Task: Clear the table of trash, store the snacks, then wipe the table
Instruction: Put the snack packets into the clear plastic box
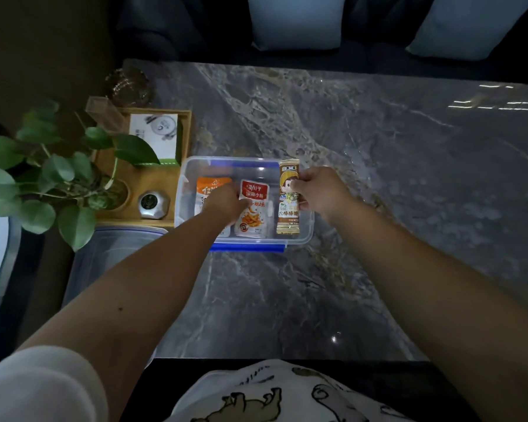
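A clear plastic storage box (306,236) with blue clips stands on the grey marble table (378,178). Inside lie an orange-and-white snack packet (209,185) at the left and a red-and-white snack packet (252,220) in the middle. My left hand (226,204) reaches into the box, its fingers closed on the left edge of the red-and-white packet. My right hand (320,190) pinches a long brown snack bar (288,197) by its right side, holding it over the right part of the box.
A wooden tray (147,181) left of the box carries a white card, a silver round object (153,204) and a leafy plant (52,175). The box's clear lid (113,254) lies at the table's near left. A glass dish (128,86) sits at the far left. Sofa cushions lie beyond the table.
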{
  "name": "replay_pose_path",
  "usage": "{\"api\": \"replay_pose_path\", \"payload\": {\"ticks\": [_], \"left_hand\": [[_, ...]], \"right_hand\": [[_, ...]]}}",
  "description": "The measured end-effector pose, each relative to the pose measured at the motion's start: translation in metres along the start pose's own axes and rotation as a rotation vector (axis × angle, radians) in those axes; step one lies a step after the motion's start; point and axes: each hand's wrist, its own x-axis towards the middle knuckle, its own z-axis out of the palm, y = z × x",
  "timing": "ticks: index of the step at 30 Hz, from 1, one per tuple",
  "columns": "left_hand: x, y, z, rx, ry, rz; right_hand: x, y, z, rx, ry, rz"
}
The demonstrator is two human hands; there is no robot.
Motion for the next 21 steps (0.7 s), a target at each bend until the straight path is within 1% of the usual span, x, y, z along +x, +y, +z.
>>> {"api": "replay_pose_path", "payload": {"ticks": [6,9,16,21], "left_hand": [[-0.0016,-0.0003,0.0013,0.217,0.129,0.044],[-0.0047,-0.001,0.001,0.289,0.157,0.047],[-0.0083,-0.0015,0.0004,0.352,0.164,0.029],[-0.0095,0.0007,-0.0013,0.332,0.152,0.042]], "right_hand": [[0.0024,-0.0022,0.0016,-0.002,0.009,0.016],[0.0001,-0.0039,0.0012,-0.008,0.004,0.022],[-0.0016,-0.0052,0.0036,-0.016,0.015,0.032],[0.0,-0.0044,0.0058,-0.005,0.03,0.048]]}}
